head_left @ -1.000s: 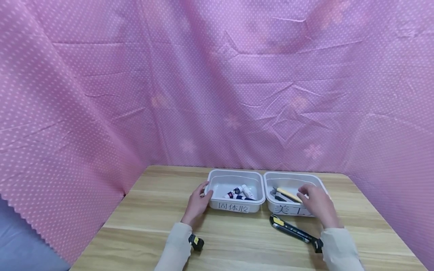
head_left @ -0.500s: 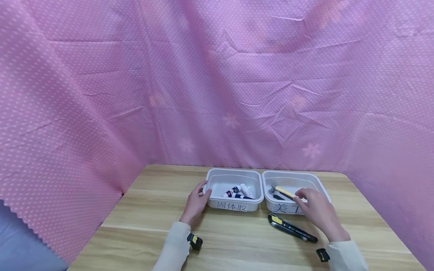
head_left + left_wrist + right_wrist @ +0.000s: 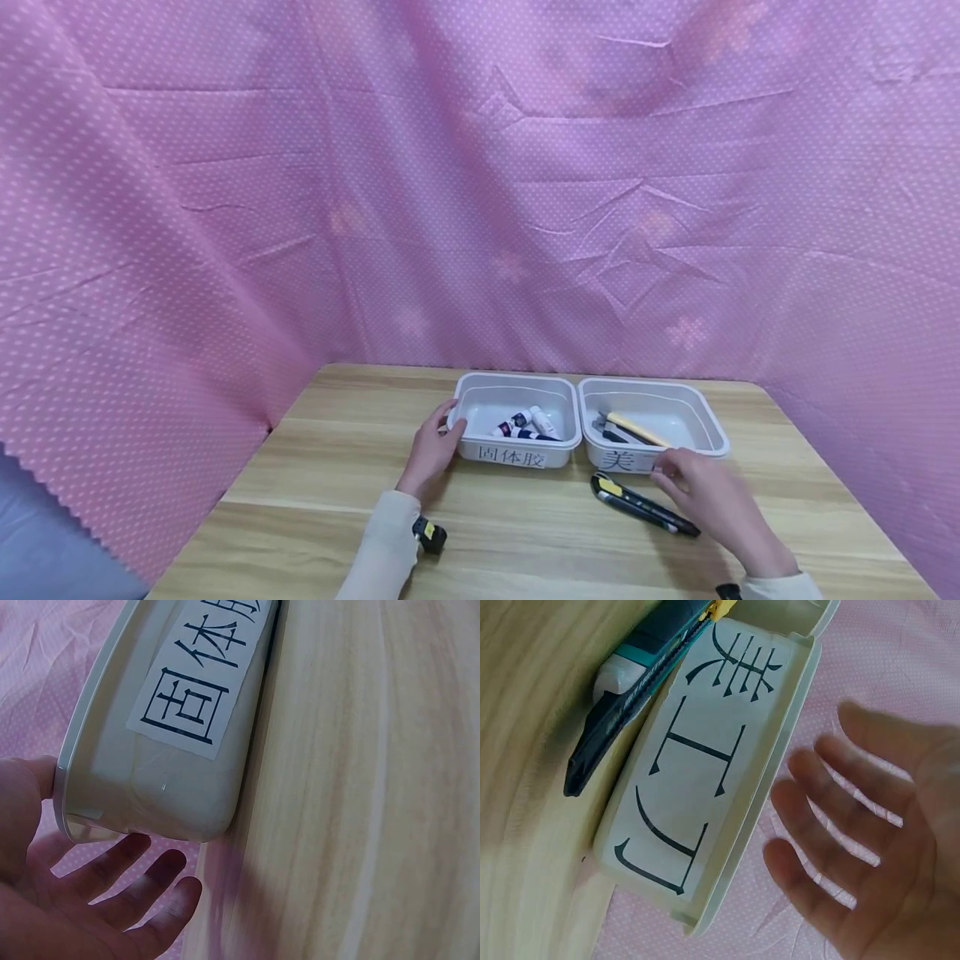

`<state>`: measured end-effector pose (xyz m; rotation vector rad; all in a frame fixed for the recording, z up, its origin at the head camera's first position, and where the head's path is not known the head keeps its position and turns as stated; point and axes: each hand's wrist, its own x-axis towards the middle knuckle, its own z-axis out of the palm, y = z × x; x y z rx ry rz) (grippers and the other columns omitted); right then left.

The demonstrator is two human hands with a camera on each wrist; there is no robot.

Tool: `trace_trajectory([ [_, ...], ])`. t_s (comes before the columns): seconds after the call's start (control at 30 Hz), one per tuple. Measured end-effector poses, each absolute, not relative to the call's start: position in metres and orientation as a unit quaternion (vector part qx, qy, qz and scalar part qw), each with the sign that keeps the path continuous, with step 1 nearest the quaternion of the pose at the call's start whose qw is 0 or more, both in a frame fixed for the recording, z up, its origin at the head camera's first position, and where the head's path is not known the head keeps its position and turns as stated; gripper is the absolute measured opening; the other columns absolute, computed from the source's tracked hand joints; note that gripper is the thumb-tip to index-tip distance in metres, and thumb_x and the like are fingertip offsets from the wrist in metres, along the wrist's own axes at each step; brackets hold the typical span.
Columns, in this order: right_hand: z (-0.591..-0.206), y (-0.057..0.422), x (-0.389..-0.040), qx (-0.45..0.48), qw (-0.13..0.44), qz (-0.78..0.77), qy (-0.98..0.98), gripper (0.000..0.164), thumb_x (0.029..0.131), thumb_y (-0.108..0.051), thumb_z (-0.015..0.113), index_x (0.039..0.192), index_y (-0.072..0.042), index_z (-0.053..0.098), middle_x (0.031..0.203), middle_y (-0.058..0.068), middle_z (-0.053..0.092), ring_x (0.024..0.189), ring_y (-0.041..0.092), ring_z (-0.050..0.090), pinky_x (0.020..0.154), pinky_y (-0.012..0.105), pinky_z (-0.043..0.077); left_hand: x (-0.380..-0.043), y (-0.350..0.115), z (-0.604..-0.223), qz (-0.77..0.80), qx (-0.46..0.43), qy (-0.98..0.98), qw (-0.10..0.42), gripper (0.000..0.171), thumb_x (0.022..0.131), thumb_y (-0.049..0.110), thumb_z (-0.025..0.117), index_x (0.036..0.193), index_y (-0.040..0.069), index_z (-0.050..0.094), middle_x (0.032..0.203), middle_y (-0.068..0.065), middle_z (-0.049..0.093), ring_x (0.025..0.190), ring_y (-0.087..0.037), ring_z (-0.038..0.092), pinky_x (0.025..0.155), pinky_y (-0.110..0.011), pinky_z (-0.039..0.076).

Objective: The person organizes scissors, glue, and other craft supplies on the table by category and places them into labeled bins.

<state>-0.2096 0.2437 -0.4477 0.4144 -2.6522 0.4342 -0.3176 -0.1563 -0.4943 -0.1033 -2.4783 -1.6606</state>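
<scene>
My left hand (image 3: 432, 451) touches the left end of a white plastic bin (image 3: 187, 795), thumb at the rim and the other fingers loosely extended along the end wall. Inside that bin lie several glue sticks (image 3: 542, 422), white and dark blue. My right hand (image 3: 708, 492) holds nothing; its fingers are spread and relaxed in front of the right-hand white bin (image 3: 701, 417), as the right wrist view (image 3: 855, 825) shows. A yellow utility knife (image 3: 637, 429) and darker ones lie in this bin. On the table before it is a black utility knife (image 3: 645, 505) with a yellow slider.
Both bins stand side by side on a wood-grain table (image 3: 510, 533), each with a paper label (image 3: 697, 750) in Chinese characters on its front. A pink dotted cloth (image 3: 480, 208) hangs behind the table and along its sides.
My right hand has drawn back from over the right bin to its front, down towards the black utility knife. The left hand keeps its place at the left bin.
</scene>
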Motion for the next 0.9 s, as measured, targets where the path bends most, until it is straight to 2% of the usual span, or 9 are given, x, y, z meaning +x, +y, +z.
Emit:
trace_trajectory([
  [0.2,-0.458,0.243,-0.207,0.179,0.161,0.155,-0.958,0.021,0.081,-0.023,0.086,0.097,-0.021,0.073,0.09,-0.01,0.071,0.083,0.012,0.064,0.068,0.032,0.054,-0.317,-0.157,-0.495,-0.555,-0.037,-0.827,0.081,0.051,0.104,0.024,0.058,0.152,0.01,0.048,0.145,-0.03,0.053,0.125,-0.043,0.06,0.102,-0.05,0.055],
  [0.47,-0.467,0.245,-0.207,0.17,0.106,0.153,-0.968,0.031,0.074,-0.023,0.089,0.1,-0.017,0.074,0.093,-0.006,0.069,0.085,0.013,0.064,0.073,0.034,0.056,-0.319,-0.157,-0.496,-0.554,-0.037,-0.828,0.083,0.051,0.104,0.025,0.059,0.152,0.01,0.048,0.145,-0.03,0.053,0.124,-0.043,0.06,0.101,-0.049,0.056],
  [0.7,-0.481,0.245,-0.206,0.156,0.055,0.161,-0.973,0.051,0.072,-0.032,0.09,0.114,-0.013,0.07,0.101,-0.004,0.067,0.087,0.011,0.061,0.078,0.036,0.056,-0.319,-0.157,-0.495,-0.551,-0.041,-0.829,0.083,0.05,0.104,0.024,0.058,0.152,0.01,0.048,0.145,-0.03,0.053,0.124,-0.043,0.06,0.101,-0.05,0.055],
  [0.8,-0.483,0.244,-0.206,0.158,0.052,0.151,-0.974,0.052,0.073,-0.029,0.09,0.117,-0.011,0.069,0.101,-0.003,0.067,0.088,0.012,0.061,0.081,0.038,0.057,-0.318,-0.157,-0.495,-0.552,-0.041,-0.829,0.084,0.05,0.104,0.024,0.058,0.151,0.01,0.048,0.145,-0.031,0.053,0.123,-0.042,0.061,0.101,-0.05,0.056],
  [0.9,-0.484,0.243,-0.207,0.157,0.053,0.141,-0.976,0.046,0.073,-0.022,0.089,0.113,-0.012,0.069,0.097,-0.002,0.068,0.087,0.013,0.062,0.081,0.041,0.057,-0.318,-0.157,-0.495,-0.553,-0.039,-0.828,0.085,0.05,0.104,0.024,0.058,0.151,0.01,0.048,0.145,-0.031,0.053,0.121,-0.041,0.062,0.1,-0.049,0.056],
])
